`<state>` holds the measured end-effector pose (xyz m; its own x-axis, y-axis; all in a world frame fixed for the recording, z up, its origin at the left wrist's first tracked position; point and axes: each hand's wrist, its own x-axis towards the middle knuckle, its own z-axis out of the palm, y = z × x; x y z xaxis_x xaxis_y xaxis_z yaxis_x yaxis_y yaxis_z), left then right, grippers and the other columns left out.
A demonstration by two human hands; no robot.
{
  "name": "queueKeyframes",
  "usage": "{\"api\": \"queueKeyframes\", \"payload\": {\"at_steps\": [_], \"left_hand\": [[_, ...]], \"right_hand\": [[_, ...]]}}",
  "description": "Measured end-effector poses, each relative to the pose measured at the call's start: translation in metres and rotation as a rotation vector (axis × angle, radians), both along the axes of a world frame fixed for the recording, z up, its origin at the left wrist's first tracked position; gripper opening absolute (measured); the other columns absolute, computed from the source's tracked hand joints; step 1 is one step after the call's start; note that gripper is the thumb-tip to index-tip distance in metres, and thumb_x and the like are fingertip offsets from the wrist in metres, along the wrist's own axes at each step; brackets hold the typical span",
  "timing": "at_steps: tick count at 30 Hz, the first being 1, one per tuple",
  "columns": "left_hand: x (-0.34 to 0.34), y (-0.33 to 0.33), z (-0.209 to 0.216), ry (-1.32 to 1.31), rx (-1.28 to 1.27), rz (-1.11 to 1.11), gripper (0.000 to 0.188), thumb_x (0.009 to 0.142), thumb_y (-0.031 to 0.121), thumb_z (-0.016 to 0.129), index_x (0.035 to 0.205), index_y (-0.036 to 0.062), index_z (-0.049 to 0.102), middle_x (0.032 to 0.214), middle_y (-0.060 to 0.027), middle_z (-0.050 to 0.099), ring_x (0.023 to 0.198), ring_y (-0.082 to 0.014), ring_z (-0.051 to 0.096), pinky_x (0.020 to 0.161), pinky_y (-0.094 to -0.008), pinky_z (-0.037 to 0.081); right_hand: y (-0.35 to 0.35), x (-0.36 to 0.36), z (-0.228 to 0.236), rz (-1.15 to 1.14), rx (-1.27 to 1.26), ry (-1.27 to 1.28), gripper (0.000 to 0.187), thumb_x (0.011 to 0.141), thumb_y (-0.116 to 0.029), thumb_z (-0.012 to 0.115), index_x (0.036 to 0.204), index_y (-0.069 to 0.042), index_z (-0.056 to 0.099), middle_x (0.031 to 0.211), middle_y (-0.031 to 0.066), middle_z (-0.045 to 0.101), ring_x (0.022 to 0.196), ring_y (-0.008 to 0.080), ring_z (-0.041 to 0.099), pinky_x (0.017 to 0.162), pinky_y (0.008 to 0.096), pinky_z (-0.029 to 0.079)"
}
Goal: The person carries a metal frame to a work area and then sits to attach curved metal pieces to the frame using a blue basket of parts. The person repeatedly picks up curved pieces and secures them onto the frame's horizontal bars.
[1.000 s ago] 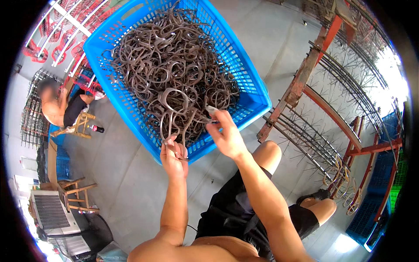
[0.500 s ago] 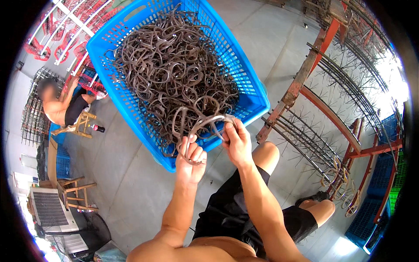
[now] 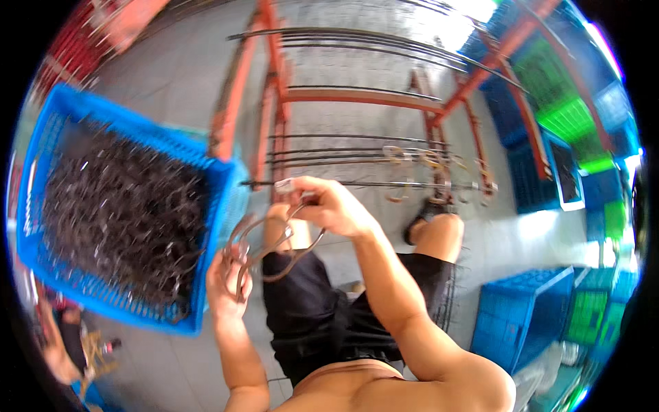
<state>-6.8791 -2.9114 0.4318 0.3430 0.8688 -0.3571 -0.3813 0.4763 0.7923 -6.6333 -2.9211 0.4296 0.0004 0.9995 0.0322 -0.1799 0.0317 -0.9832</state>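
The looped strips (image 3: 300,259), brown and thin, were held in the air between the two hands, beyond the right edge of the blue basket (image 3: 223,223) and over the person's black shorts (image 3: 298,281). The left hand (image 3: 228,281) was closed around their lower ends, next to the basket's right edge toward its lower corner; whether it touched the rim could not be told. The right hand (image 3: 319,200) pinched their upper part between bent fingers and thumb, out past the basket's upper right corner.

The likeliest trouble seemed to be a snag: the loops bowed outward and crossed one another, so pulling the hands apart could have locked them together or bent one. A strip gripped only near its end could also have slipped and dropped past the basket's right edge to the floor (image 3: 171,364). The dark rods (image 3: 384,184) of the red rack (image 3: 357,97) ran close beyond the right hand, and a careless swing might have caught a loop or scraped the knuckles. Blur hid how many strips were held, and smeared the dark pile (image 3: 130,213) inside the basket.
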Motion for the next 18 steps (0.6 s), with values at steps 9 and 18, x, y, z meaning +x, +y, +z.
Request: {"api": "queueKeyframes", "payload": {"at_steps": [9, 18], "left_hand": [[0.046, -0.031, -0.018, 0.046, 0.170, -0.517, 0.008, 0.084, -0.004, 0.053, 0.082, -0.0024, 0.061, 0.063, -0.0032, 0.056, 0.040, -0.0083, 0.047, 0.036, -0.0207, 0.034], [0.106, -0.043, -0.043, 0.119, 0.121, -0.200, 0.014, 0.086, 0.005, 0.057, 0.095, -0.0038, 0.063, 0.066, 0.0000, 0.054, 0.052, -0.0066, 0.050, 0.044, -0.0195, 0.039]], "right_hand": [[-0.081, 0.018, -0.030, -0.136, -0.052, 1.236, 0.058, 0.074, 0.000, 0.054, 0.130, -0.010, 0.041, 0.109, 0.0117, 0.051, 0.079, 0.0182, 0.050, 0.068, 0.0289, 0.041], [-0.064, -0.024, -0.050, -0.656, -0.041, 0.483, 0.018, 0.095, -0.018, 0.047, 0.099, 0.000, 0.050, 0.078, 0.0060, 0.054, 0.072, 0.0149, 0.055, 0.067, 0.0288, 0.047]]}}
